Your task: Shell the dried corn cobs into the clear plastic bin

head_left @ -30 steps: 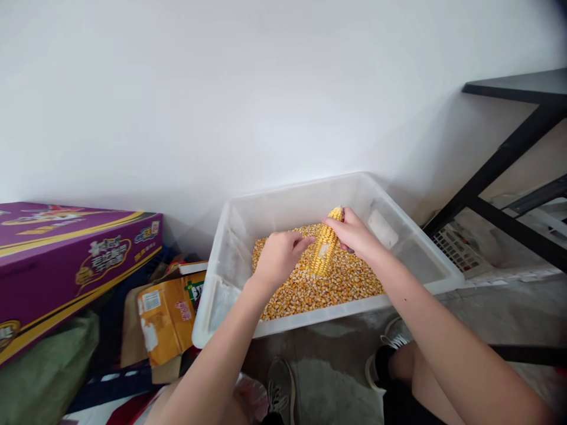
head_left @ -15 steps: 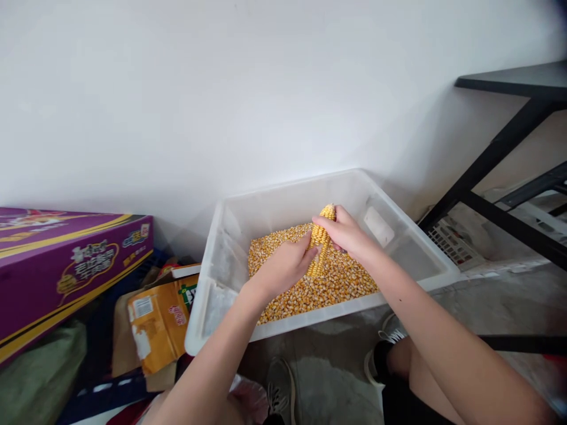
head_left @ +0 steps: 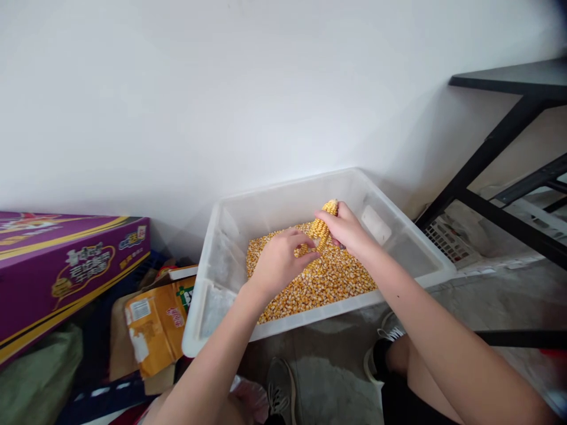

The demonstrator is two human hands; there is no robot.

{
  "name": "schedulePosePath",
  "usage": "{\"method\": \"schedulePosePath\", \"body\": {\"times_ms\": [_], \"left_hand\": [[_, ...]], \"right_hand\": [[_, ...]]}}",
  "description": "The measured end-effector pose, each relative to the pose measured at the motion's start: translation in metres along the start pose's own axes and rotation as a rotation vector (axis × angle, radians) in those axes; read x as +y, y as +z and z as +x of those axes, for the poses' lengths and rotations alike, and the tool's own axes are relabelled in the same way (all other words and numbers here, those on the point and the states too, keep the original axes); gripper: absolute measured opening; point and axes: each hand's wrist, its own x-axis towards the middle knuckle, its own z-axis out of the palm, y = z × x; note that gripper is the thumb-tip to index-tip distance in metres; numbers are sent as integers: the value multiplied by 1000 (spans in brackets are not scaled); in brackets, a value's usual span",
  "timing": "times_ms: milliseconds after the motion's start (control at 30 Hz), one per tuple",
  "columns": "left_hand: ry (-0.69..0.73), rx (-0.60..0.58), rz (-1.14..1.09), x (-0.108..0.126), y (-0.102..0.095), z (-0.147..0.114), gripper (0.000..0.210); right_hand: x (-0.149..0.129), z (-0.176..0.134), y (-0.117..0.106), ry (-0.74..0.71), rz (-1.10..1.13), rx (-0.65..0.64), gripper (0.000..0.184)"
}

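Note:
A yellow corn cob point(head_left: 326, 219) is tilted above the loose corn kernels point(head_left: 330, 283) in a translucent plastic bin point(head_left: 266, 332). My right hand point(head_left: 348, 227) is wrapped round its upper part, the thumb lying across the near side. To the left of the cob's lower end is my left hand point(head_left: 281, 260), fingers curved and thumb held apart from them. Yellow shows in the gap between that thumb and the fingers. Whether it is part of the cob or kernels beyond, I cannot tell.
A purple printed box point(head_left: 80, 271) and a flattened orange carton point(head_left: 155, 327) lie left of the bin. A black-framed table point(head_left: 491, 141) stands at the right, with a white basket point(head_left: 452, 242) beneath. The white wall point(head_left: 266, 100) rises behind; my shoes point(head_left: 281, 386) are in front.
My left hand has drawn its fingers and thumb apart and turned, where before they pressed on the lower cob. The right hand keeps its grip; the cob is tilted more.

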Motion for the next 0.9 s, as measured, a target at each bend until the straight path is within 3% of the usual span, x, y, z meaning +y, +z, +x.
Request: {"method": "schedulePosePath", "body": {"times_ms": [167,500,700,900], "left_hand": [[-9,30,106,-2,4,2,16],[198,-44,636,10,17,2,26],[202,-30,625,13,20,2,24],[13,24,395,0,14,3,20]], "right_hand": [[-1,0,2,-31,-39,47,41],[-5,-4,4,-172,-115,136,37],[-15,-16,7,-267,-222,229,34],[-19,-20,6,-368,-235,269,36]]}}
